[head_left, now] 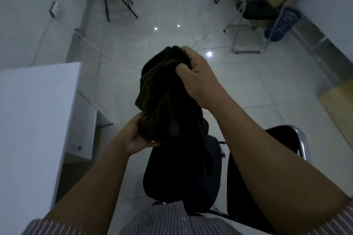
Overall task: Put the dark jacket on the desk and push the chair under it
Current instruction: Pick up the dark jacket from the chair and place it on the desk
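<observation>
While both hands grip it at frame centre, the dark jacket (168,99) hangs bunched above the chair (183,173). The right hand (198,76) clamps its top, the left hand (137,135) its lower edge. Best swung together toward the white desk (34,110) at left, kept clear of the seat.

Both arms reach forward; left hand (136,135) clenched low; right hand (197,74) clenched higher, farther out.

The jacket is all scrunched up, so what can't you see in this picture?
Head view only:
- Dark jacket: bunched in left hand and right hand; sleeves, zip and pockets lost in dark folds.
- Chair: seat partly covered by the jacket and forearms; legs hidden underneath.
- Desk: cut off by the left edge.
- Blue basket: blurred, contents unreadable.
</observation>
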